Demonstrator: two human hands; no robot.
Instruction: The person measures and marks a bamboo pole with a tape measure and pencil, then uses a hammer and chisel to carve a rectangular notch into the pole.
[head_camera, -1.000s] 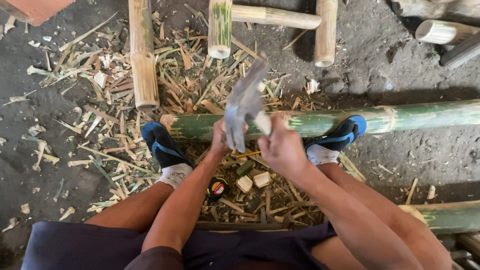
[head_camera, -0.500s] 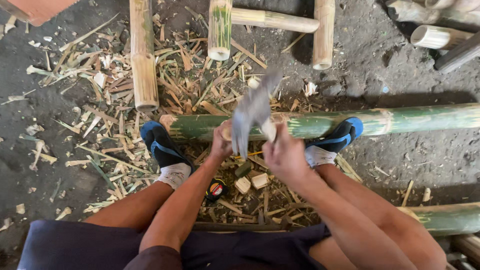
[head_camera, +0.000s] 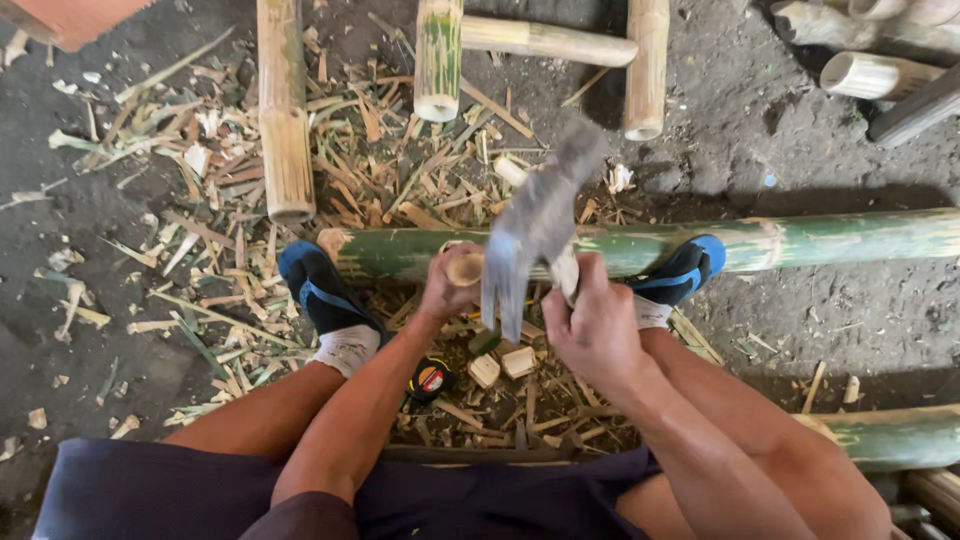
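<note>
R hand (head_camera: 598, 325) wraps tight round the handle of a broad blade (head_camera: 535, 225), motion-blurred, edge pointing down twd a short bamboo piece (head_camera: 465, 268); L hand (head_camera: 448, 288) has its grip closed on that piece, held upright just in front of the long green pole (head_camera: 800, 242) on the floor, between the two blue shoes (head_camera: 320, 290). To do it well, I'd judge: keep L fingers low & clear of the top end; land the edge square on the end grain; short controlled strokes; feet steady vs the pole. Small cut blocks (head_camera: 503, 366) & a tape measure (head_camera: 430, 380) lie among shavings below the hands. No containers in view; offcuts just lie loose on the floor.
</note>
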